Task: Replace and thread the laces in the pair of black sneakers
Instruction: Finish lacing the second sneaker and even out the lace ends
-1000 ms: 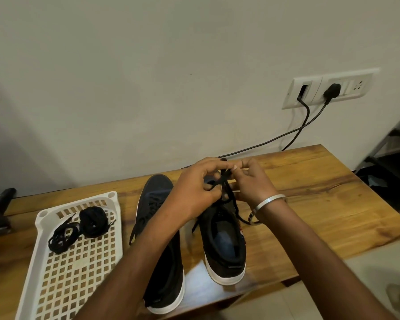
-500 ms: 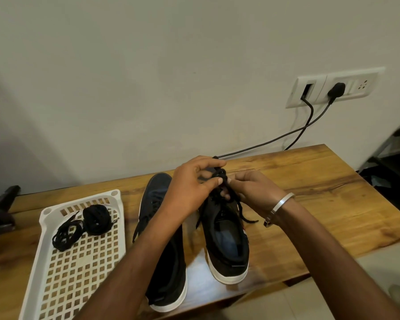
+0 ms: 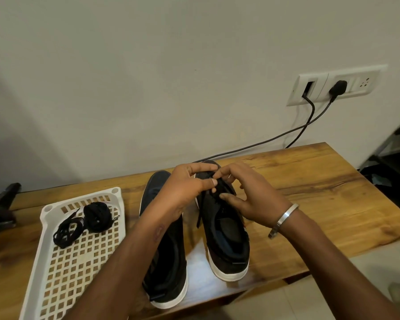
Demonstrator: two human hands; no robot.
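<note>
Two black sneakers with white soles stand side by side on the wooden table (image 3: 321, 185), heels toward me. My left hand (image 3: 185, 188) reaches over the left sneaker (image 3: 169, 262) and pinches the black lace (image 3: 217, 188) at the front eyelets of the right sneaker (image 3: 226, 239). My right hand (image 3: 247, 192), a metal bangle on its wrist, meets it there with fingers curled on the same lace. A loose lace end hangs down the right sneaker's left side. The eyelets under my fingers are hidden.
A white perforated tray (image 3: 65, 273) lies at the left with a rolled black lace (image 3: 96, 217) and a loose black lace (image 3: 67, 229). Black cables (image 3: 310, 125) run from a wall socket (image 3: 333, 85) to the table's back edge. A dark object (image 3: 0, 211) sits far left.
Both hands have shifted slightly lower on the right sneaker's lacing. The right hand has turned and spread its fingers more over the lace. The sneakers and tray stay where they were.
</note>
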